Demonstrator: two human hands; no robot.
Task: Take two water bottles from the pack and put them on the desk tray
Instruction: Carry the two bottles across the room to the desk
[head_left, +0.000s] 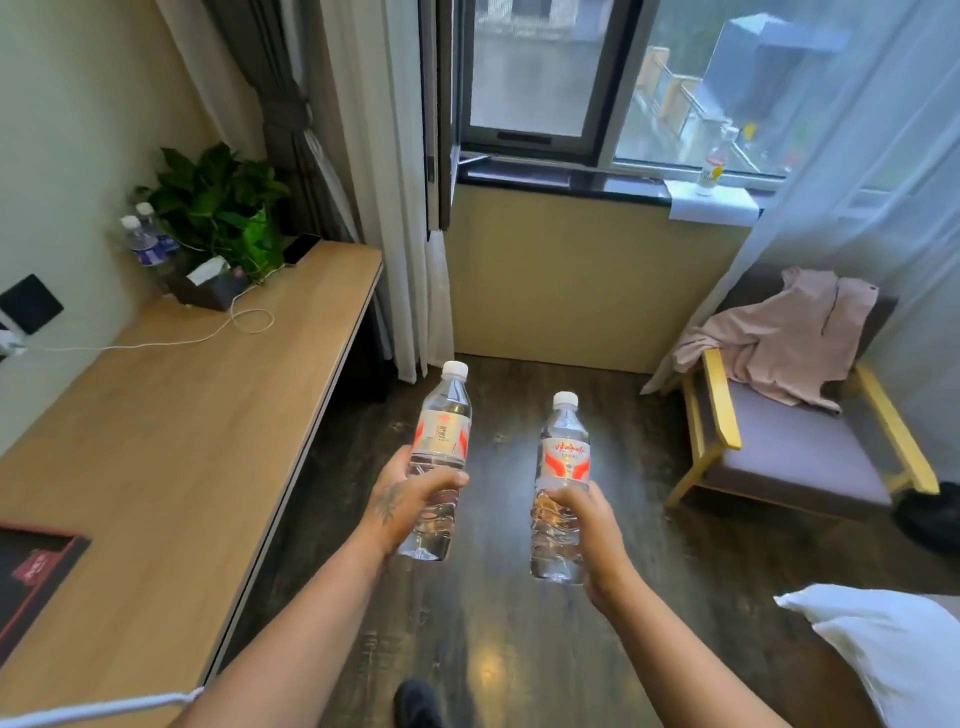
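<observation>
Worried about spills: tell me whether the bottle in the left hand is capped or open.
Capped. The bottle in the left hand has its white cap seated on the neck.

**Both arms out, each fist closed around a bottle**

Both bare forearms reach forward over the floor, to the right of the bench (171, 441). The left hand (410, 499), tattooed on its back, wraps the lower half of a water bottle (441, 431), held upright. The right hand (584, 525) grips a second bottle (563, 452) the same way, slightly farther from the bench.
</observation>
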